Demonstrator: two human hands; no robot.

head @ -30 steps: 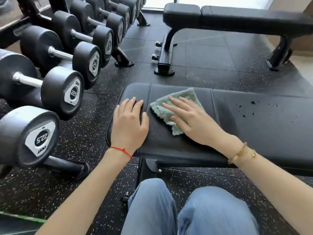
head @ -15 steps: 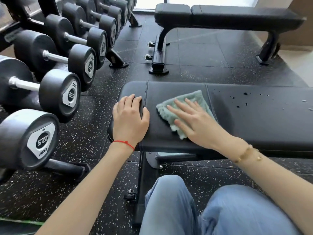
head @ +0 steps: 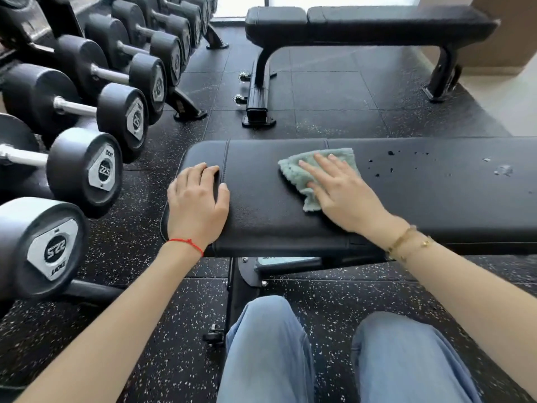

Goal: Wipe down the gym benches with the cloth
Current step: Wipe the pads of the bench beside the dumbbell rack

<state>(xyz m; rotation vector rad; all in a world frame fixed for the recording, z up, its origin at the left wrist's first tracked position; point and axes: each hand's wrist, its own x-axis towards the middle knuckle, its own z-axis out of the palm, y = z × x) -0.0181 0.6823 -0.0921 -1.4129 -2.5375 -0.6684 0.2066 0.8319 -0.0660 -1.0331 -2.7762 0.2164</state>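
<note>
Black padded vinyl covers the near bench (head: 436, 205), which runs left to right across the middle of the view. The left hand (head: 197, 210) lies palm down on the left end pad, fingers curved over the far edge beside the seam, gripping nothing. It has stayed at this end through the last second. A red string bracelet (head: 186, 244) circles the left wrist.

The right hand (head: 345, 193) lies flat and spread on the pale green cloth (head: 299, 170), pressing it against the bench top without closing around it. The cloth rests on the middle pad, just left of the second seam. A second ago it lay close beside the left hand; it is now well apart from that hand, having travelled right along the pad. A gold bracelet (head: 406, 242) sits on the right wrist.

Dark droplets (head: 390, 154) and a small wet patch (head: 504, 170) mark the pad to the right of the cloth, untouched by it.

A second bench (head: 372, 21) stands beyond, parallel to the first. A rack of dumbbells (head: 96, 170) lines the left side. Blue-jeaned knees (head: 270, 344) show at the bottom edge, above the speckled rubber floor (head: 334, 94).
</note>
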